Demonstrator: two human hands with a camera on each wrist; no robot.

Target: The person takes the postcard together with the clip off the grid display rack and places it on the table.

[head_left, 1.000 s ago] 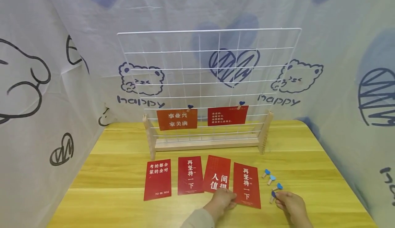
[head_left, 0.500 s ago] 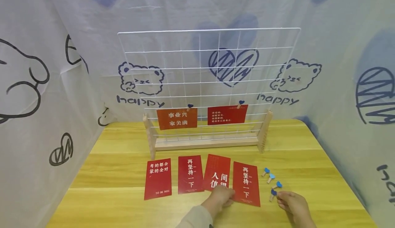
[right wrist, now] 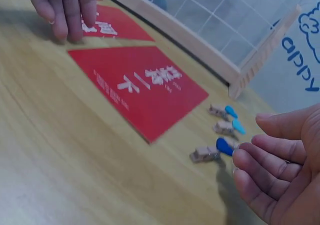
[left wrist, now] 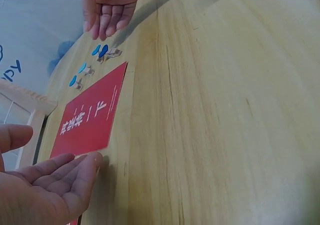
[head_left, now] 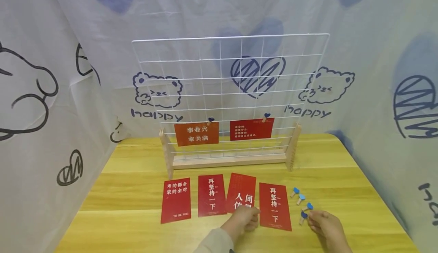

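In the head view, my left hand (head_left: 243, 219) rests low over the third red card (head_left: 241, 192), hiding part of its lettering. Its fingertips lie right beside the left edge of the rightmost red card (head_left: 275, 207); the left wrist view shows thumb and fingers apart. My right hand (head_left: 326, 226) is at the right of a clothespin with a dark blue heart (head_left: 303, 215). Its thumb stands apart from its loosely bent fingers in the right wrist view, fingertips close to the dark blue heart (right wrist: 224, 146). Three clothespins with lighter blue hearts (head_left: 301, 197) lie just beyond.
Behind the cards stands a white wire grid (head_left: 230, 81) on a wooden base (head_left: 229, 163). An orange card (head_left: 196, 134) and a red card (head_left: 251, 129) hang from it by heart clothespins. Two more red cards (head_left: 176, 200) lie at left. Printed cloth (head_left: 27, 161) surrounds the wooden table.
My left hand has drawn slightly left, off the rightmost card's edge. My right hand has shifted a little right from the dark blue clothespin. The cards and clothespins lie as before.
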